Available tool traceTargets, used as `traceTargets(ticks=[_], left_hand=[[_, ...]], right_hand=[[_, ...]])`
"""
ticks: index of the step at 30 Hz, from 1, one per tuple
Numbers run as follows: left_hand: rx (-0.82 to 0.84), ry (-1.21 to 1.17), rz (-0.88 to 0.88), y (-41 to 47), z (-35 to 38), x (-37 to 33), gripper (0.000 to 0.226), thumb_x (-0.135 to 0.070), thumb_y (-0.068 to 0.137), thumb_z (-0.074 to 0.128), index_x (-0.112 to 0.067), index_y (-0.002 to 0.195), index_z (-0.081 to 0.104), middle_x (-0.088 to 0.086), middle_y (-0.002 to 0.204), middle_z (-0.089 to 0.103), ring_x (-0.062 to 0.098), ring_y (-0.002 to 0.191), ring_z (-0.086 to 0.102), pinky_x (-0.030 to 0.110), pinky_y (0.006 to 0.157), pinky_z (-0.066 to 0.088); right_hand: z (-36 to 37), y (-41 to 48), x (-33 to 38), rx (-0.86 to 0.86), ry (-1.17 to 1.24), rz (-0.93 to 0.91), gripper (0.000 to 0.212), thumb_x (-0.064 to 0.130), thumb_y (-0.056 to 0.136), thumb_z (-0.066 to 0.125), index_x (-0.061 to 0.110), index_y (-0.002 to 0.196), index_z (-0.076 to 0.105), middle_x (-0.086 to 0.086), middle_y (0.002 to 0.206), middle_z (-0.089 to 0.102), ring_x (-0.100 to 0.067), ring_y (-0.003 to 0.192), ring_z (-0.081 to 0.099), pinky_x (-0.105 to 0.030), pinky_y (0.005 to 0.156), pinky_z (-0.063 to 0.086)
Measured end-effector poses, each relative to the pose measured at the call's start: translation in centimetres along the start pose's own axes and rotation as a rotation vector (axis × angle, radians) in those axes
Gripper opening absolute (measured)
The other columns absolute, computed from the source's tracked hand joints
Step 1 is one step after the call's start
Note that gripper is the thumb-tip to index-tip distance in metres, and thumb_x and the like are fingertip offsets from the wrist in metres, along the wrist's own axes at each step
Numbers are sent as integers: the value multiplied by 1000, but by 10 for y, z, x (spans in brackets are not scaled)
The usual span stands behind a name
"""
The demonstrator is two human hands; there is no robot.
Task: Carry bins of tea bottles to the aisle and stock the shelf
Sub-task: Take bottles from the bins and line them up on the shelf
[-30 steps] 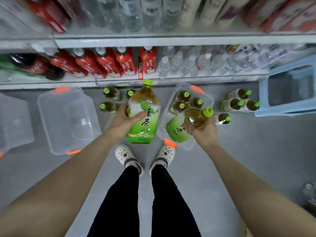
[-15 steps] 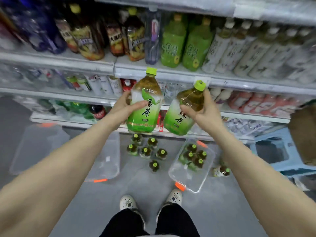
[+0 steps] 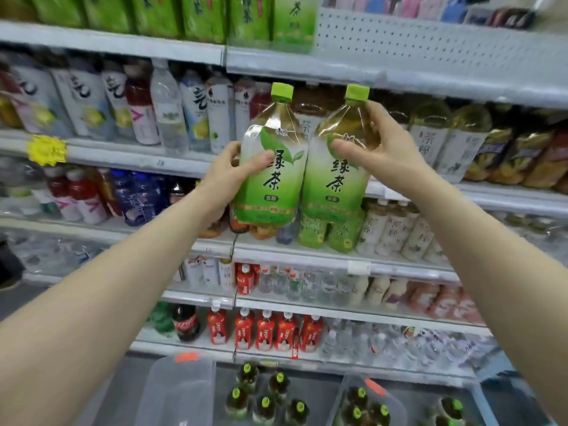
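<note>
I hold two large green tea bottles upright, side by side and touching, in front of the drinks shelves. My left hand grips the left green tea bottle around its middle. My right hand grips the right green tea bottle around its shoulder, just under the green cap. The top shelf has bare perforated backing on its right half, next to a row of matching green bottles. On the floor below stands a clear bin holding several small green-capped tea bottles.
More small tea bottles stand loose on the floor between that bin and an empty clear bin with an orange latch. The middle and lower shelves are packed with water, red drinks and white tea bottles. A yellow price tag sticks out at left.
Both hands have lifted the two big bottles from floor level up to the upper shelves and brought them together. My view has tilted up from the floor to the shelving.
</note>
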State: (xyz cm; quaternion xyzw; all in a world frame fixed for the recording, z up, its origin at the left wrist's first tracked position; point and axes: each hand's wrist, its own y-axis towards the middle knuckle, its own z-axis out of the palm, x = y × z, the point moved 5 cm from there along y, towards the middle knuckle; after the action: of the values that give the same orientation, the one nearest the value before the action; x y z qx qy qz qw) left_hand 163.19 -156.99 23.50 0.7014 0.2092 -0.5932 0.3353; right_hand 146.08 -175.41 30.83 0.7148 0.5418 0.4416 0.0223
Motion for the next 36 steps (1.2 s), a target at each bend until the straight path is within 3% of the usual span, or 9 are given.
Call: traceTargets(ticks=[4, 8, 10, 14, 17, 20, 24, 29, 36], left_hand=[[-46, -15, 107, 33, -2, -56, 84, -55, 66, 80, -16, 134, 50, 4, 120, 68, 20, 102, 71, 42, 89, 58], [-93, -50, 167, 67, -2, -101, 85, -53, 69, 78, -11, 137, 48, 5, 119, 70, 20, 102, 72, 43, 90, 58], [-126, -57, 204, 82, -2, -119, 81, -52, 72, 78, -11, 136, 48, 5, 118, 71, 20, 100, 73, 43, 89, 58], [-196, -83, 258, 109, -8, -148, 63, -48, 81, 75, -13, 128, 52, 4, 112, 72, 20, 96, 74, 45, 87, 59], [-231, -90, 290, 132, -17, -163, 63, -49, 80, 75, -14, 128, 53, 4, 112, 73, 21, 97, 73, 46, 86, 59], [-220, -79, 326, 156, -25, -173, 66, -51, 79, 76, -13, 129, 54, 4, 112, 73, 21, 97, 73, 44, 86, 59], [-182, -37, 335, 188, -33, -178, 66, -55, 80, 74, -14, 127, 54, 3, 111, 73, 20, 97, 73, 44, 86, 59], [-156, -32, 315, 223, -39, -175, 54, -53, 86, 69, -16, 123, 56, 1, 107, 74, 19, 93, 74, 42, 80, 60], [-148, -85, 302, 250, -48, -171, 56, -54, 86, 67, -14, 125, 57, 3, 109, 74, 20, 96, 74, 43, 82, 60]], right_hand=[[-40, 51, 30, -13, 21, -63, 66, 51, 80, 76, 34, 137, 47, 16, 118, 66, 0, 102, 65, -31, 98, 52], [-70, 101, 53, -27, 39, -143, 59, 41, 85, 75, 26, 136, 48, 18, 107, 65, 10, 84, 65, -11, 72, 52], [-85, 126, 59, -35, 67, -167, 55, 36, 87, 74, 23, 135, 49, 17, 107, 64, 10, 83, 65, -9, 69, 51], [-108, 179, 63, -38, 84, -196, 54, 36, 86, 74, 24, 132, 48, 13, 107, 63, -2, 91, 66, -22, 77, 54], [-119, 217, 60, -92, 99, -206, 63, 33, 86, 75, 18, 140, 45, 13, 106, 61, -5, 96, 64, -24, 84, 54], [-122, 256, 42, -113, 98, -181, 58, 34, 82, 78, 18, 132, 52, 5, 110, 67, -13, 98, 68, -33, 90, 57], [-111, 301, 9, -131, 100, -121, 72, 42, 72, 82, 20, 134, 53, 1, 116, 69, -17, 101, 70, -43, 90, 58], [-97, 343, -27, -152, 150, -56, 88, 43, 71, 84, 15, 145, 44, -3, 126, 64, -18, 107, 66, -40, 93, 56], [-75, 378, -52, -113, 136, -81, 61, 23, 86, 76, 13, 140, 47, -1, 120, 64, -14, 101, 65, -35, 94, 54]])
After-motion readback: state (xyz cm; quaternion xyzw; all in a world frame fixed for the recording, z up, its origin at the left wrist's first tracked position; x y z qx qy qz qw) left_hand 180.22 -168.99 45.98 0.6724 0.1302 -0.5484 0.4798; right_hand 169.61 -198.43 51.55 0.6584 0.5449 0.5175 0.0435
